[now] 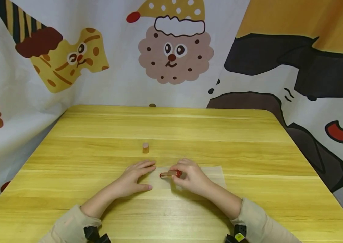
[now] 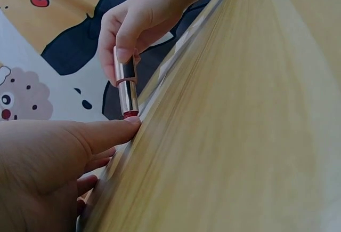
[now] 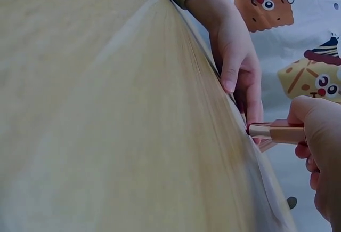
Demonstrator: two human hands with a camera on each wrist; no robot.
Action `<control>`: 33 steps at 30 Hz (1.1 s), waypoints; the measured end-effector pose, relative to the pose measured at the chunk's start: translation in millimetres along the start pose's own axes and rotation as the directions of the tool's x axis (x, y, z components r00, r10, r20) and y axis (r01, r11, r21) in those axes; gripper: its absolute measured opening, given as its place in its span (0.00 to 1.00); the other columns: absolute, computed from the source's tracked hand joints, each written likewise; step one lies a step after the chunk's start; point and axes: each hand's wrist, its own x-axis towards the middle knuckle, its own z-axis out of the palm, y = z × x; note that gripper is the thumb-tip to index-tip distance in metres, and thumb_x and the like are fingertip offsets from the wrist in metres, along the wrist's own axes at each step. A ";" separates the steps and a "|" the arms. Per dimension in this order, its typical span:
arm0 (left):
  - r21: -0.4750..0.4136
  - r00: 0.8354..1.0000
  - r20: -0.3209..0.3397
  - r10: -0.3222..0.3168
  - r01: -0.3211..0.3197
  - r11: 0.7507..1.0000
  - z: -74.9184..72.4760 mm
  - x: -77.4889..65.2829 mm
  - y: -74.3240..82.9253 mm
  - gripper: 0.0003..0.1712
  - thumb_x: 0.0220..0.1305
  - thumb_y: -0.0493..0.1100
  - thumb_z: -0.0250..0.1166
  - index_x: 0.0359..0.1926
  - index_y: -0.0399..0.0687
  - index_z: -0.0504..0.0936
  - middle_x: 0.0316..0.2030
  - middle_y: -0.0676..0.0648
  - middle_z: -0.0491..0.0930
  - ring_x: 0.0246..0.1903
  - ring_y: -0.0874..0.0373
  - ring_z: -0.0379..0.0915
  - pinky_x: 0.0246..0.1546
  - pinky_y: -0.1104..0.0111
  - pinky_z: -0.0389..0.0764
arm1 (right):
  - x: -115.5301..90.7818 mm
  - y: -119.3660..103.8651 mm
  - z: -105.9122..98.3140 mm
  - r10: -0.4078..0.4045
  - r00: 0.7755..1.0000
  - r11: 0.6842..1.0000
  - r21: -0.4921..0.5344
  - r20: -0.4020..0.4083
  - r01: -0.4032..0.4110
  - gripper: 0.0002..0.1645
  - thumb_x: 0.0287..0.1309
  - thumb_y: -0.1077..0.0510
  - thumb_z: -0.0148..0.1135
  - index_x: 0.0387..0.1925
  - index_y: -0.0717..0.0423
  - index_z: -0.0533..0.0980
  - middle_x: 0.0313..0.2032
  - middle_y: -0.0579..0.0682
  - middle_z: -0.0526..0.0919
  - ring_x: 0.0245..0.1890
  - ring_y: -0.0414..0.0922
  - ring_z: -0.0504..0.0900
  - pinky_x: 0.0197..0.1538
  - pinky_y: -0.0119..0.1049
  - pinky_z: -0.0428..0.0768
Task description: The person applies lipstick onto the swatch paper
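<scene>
1. Counter (image 1: 250,148): carrying everything, giving a firm, flat base; keeping the work down on it is probably helping.
2. Sheet (image 1: 212,173): lying on the counter, partly under the right hand (image 1: 191,177), looking thin and see-through. Likely creasing or sliding easily, so holding it flat is mattering most.
3. Right hand: curling fingers and thumb around the lipstick's base end. For neat marking, apparently the step here, it should be gripping lightly and moving steadily.
4. Left hand (image 1: 136,179): spreading its fingers and thumb loosely at the sheet's left edge, gripping nothing; can't tell if it's pressing. Should be bracing that edge, thumb staying clear of the stroke.
5. Lipstick (image 1: 169,173): sitting in the right hand over the sheet, pointing toward the left hand; exact tilt unclear.
6. Cap (image 1: 145,147), by the look of it: standing on the counter beyond the left hand, well out of the way.
7. Red tip (image 1: 160,175): showing only slightly; contact with the sheet unclear. Pressing hard would be risking smears.
</scene>
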 end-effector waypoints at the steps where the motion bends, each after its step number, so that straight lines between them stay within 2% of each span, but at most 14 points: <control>1: -0.001 1.000 0.001 0.000 0.000 1.000 0.0 -0.1 0.1 0.38 0.60 0.49 0.68 0.67 0.40 0.67 0.70 0.45 0.58 0.70 0.42 0.45 0.63 0.38 0.46 | -0.2 -0.5 -0.3 0.001 1.000 1.000 0.004 0.001 -0.001 0.10 0.52 0.60 0.65 0.39 0.57 0.83 0.32 0.40 0.80 0.32 0.35 0.72 0.33 0.32 0.76; 6: -0.005 1.000 -0.001 0.004 -0.004 1.000 -0.2 -0.3 1.2 0.37 0.60 0.49 0.68 0.67 0.40 0.67 0.70 0.44 0.58 0.70 0.42 0.45 0.63 0.38 0.46 | -2.8 -3.0 -2.4 0.011 1.000 1.000 0.004 0.009 -0.011 0.11 0.52 0.61 0.65 0.39 0.57 0.83 0.31 0.39 0.79 0.31 0.35 0.70 0.32 0.29 0.73; 13: -0.010 1.000 -0.001 -0.006 0.006 1.000 -0.5 -0.1 2.0 0.37 0.60 0.48 0.69 0.67 0.40 0.68 0.70 0.44 0.58 0.70 0.42 0.45 0.63 0.39 0.45 | -8.2 -4.2 -5.0 0.008 1.000 1.000 0.008 0.018 -0.008 0.11 0.53 0.60 0.64 0.39 0.57 0.83 0.34 0.41 0.82 0.35 0.36 0.73 0.37 0.31 0.76; 21: -0.006 1.000 0.003 -0.005 0.005 1.000 -1.7 -0.3 1.8 0.38 0.60 0.49 0.68 0.67 0.40 0.67 0.70 0.44 0.57 0.70 0.42 0.45 0.63 0.38 0.45 | -11.8 -5.4 -6.4 -0.008 1.000 0.999 0.035 0.017 0.007 0.09 0.53 0.62 0.65 0.38 0.58 0.83 0.31 0.41 0.81 0.30 0.36 0.71 0.31 0.28 0.75; 28: -0.004 1.000 0.002 -0.003 0.003 1.000 -1.3 -0.2 0.5 0.38 0.60 0.48 0.69 0.67 0.39 0.67 0.70 0.44 0.58 0.70 0.43 0.45 0.63 0.38 0.45 | -13.2 -5.6 -6.7 0.010 1.000 0.998 0.056 0.014 -0.011 0.09 0.54 0.62 0.65 0.39 0.58 0.83 0.32 0.41 0.81 0.31 0.37 0.72 0.30 0.30 0.76; 33: -0.006 1.000 0.008 -0.001 0.001 1.000 -1.4 0.2 1.0 0.38 0.60 0.49 0.68 0.67 0.39 0.67 0.70 0.44 0.57 0.70 0.43 0.45 0.63 0.39 0.45 | -15.4 -4.8 -6.7 0.043 0.999 0.997 0.071 -0.016 -0.042 0.11 0.52 0.62 0.65 0.40 0.57 0.83 0.33 0.41 0.81 0.32 0.36 0.73 0.31 0.32 0.77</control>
